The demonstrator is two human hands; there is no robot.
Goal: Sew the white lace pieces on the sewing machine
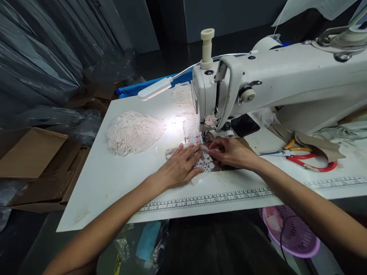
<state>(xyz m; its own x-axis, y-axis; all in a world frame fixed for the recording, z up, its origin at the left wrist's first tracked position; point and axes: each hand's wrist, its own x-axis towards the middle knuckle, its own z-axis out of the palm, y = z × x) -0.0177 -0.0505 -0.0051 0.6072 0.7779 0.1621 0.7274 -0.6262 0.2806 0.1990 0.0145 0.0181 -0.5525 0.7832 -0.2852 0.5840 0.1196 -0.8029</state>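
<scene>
A piece of white lace point(204, 162) lies on the table in front of the sewing machine point(210, 95). My left hand point(180, 167) rests flat on the lace with its fingers spread. Just to its right, my right hand point(229, 152) pinches the lace's edge between thumb and fingers, near the presser foot. More lace point(190, 124) lies behind the needle area, under the lit lamp point(155, 88). A gathered pile of pale lace point(133, 133) sits on the left part of the table.
Red-handled scissors point(312, 164) and yellow-handled snips point(295, 148) lie right of my right hand. A black phone point(245, 125) is beneath the machine arm. A printed ruler point(206, 199) runs along the table's front edge. Cardboard boxes point(31, 152) stand left; a purple basket point(295, 233) is below.
</scene>
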